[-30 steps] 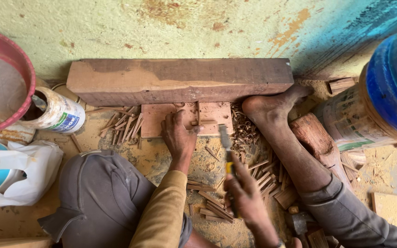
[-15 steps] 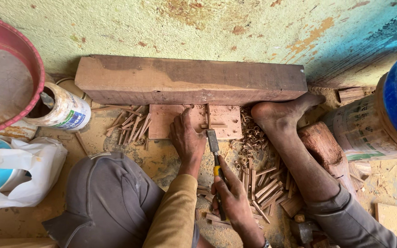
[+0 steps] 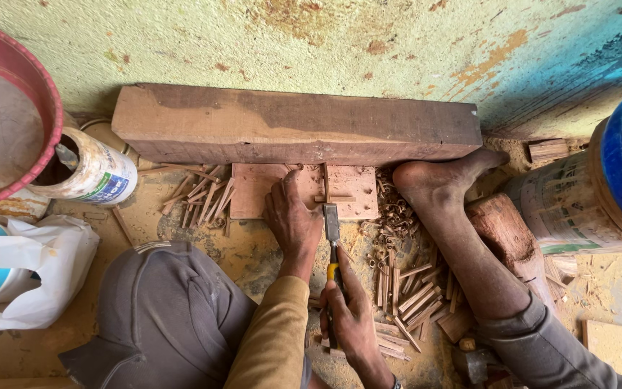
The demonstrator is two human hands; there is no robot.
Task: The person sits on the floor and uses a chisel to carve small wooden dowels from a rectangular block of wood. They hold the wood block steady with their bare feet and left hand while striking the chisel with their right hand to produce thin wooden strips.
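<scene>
A flat square wooden board (image 3: pixel 354 191) lies on the ground against a long thick timber beam (image 3: pixel 296 126). My left hand (image 3: pixel 293 220) rests palm down on the board, holding it in place. My right hand (image 3: pixel 350 313) grips a chisel (image 3: pixel 332 230) with a yellow collar; its steel blade points up at the board's lower edge, next to my left thumb. A thin wooden strip (image 3: pixel 327 181) stands on the board just above the blade.
Thin cut wood sticks (image 3: pixel 203 198) lie left of the board, more sticks and shavings (image 3: pixel 404 288) to the right. My bare right foot (image 3: pixel 440 184) braces against the beam. A paint can (image 3: pixel 91 173), red basin (image 3: pixel 8 122), white bag (image 3: pixel 26 270), blue-lidded drum (image 3: pixel 613 180) and log (image 3: pixel 509 238) surround me.
My right hand has carried the chisel leftward and forward until its blade reaches the board's edge. My left hand stays on the board. The camera has tilted down slightly.
</scene>
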